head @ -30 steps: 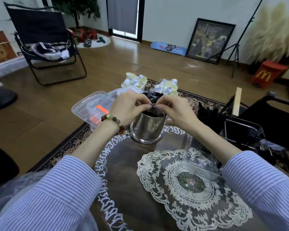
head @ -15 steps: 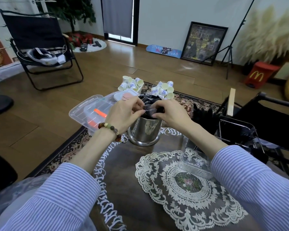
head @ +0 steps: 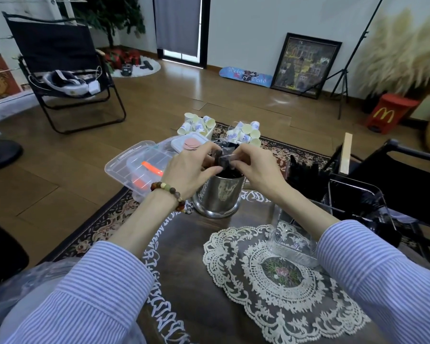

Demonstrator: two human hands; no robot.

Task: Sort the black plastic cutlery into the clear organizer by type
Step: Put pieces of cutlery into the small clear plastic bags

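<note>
A dark wooden table (head: 184,244) carries a white lace doily (head: 271,281) at its centre, with a patterned rug (head: 104,219) and wood floor beyond. A metal cup (head: 219,197) stands at the far edge of the table; the clear organizer (head: 293,234) stands to its right, touching the doily's edge, with black cutlery (head: 305,175) upright in its far compartments. On the floor behind lie a clear plastic box (head: 137,167), two clusters of paper cups (head: 196,122), a folding chair (head: 60,63), a framed picture (head: 305,63) leaning on the wall and a red bin (head: 390,112).

The cup's contents are dark and largely covered by the fingers; their type cannot be told. The organizer's right side merges with a black chair frame (head: 395,175), and its partitions are hard to trace.

Both forearms, in striped sleeves, reach forward and meet above the cup. The left hand (head: 186,170), a bead bracelet (head: 169,192) on its wrist, curls its fingers around dark pieces at the cup's mouth. The right hand (head: 256,167) pinches a wrapped black piece (head: 225,158) between thumb and fingertips, just above the rim.
</note>
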